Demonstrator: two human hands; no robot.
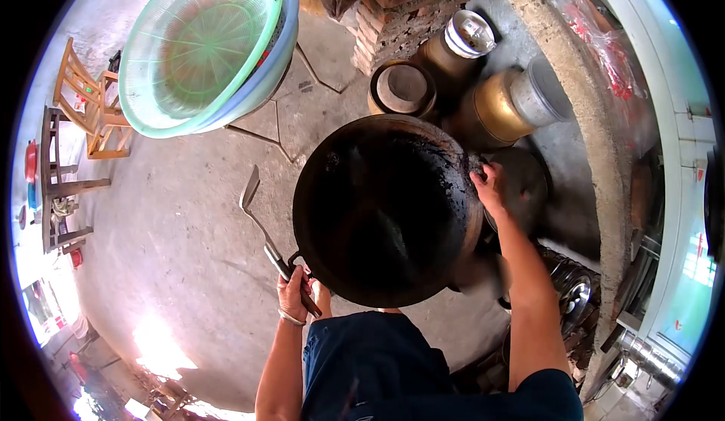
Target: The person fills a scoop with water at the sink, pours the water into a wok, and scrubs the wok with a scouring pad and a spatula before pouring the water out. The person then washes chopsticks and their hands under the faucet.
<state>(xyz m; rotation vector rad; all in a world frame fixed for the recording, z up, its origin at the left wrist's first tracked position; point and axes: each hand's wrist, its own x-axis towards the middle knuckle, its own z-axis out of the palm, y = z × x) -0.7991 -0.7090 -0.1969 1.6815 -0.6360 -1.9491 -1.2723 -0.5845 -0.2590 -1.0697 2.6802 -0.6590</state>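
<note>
Left hand [293, 291] wraps the spatula [278, 261]; right hand [489, 188], half-curled, grips the wok [381, 213] by its rim — both held, neither yet released.

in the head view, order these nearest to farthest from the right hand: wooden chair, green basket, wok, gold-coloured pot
1. Wok: the right hand touches its right side.
2. Gold-coloured pot: just above the hand in the picture.
3. Green basket: upper left, beyond the wok.
4. Wooden chair: far left, past the basket.
</note>
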